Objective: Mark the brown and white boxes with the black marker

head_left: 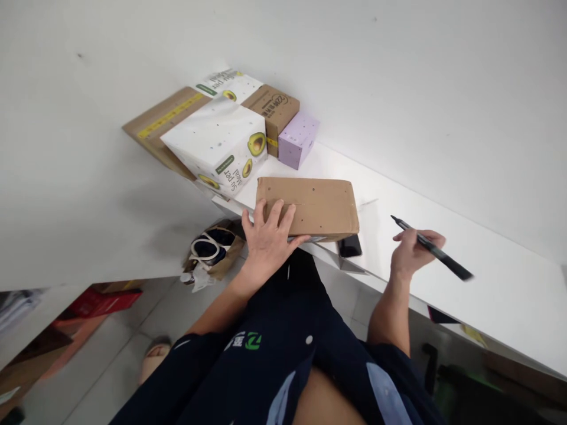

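On white counter (496, 277), left hand (268, 236) flat on cardboard box (314, 203), right hand (410, 251) (raised) gripping marker (436, 251)

Brown cardboard boxes I count: three (310, 203), (277, 109), (163, 127)
Avocado-print white boxes: two (221, 139), (228, 82)
Purple boxes: one (297, 140)
Markers in my right hand (410, 251): one (432, 249)
Phones: one (349, 245)

A single head-worn camera is looking steeply down and forward over the wearer's dark shirt (283, 354), tilting so the white counter (487, 295) is running diagonally. The brown cardboard box (310, 205) is sitting near, just beyond the chest, close to frame centre.
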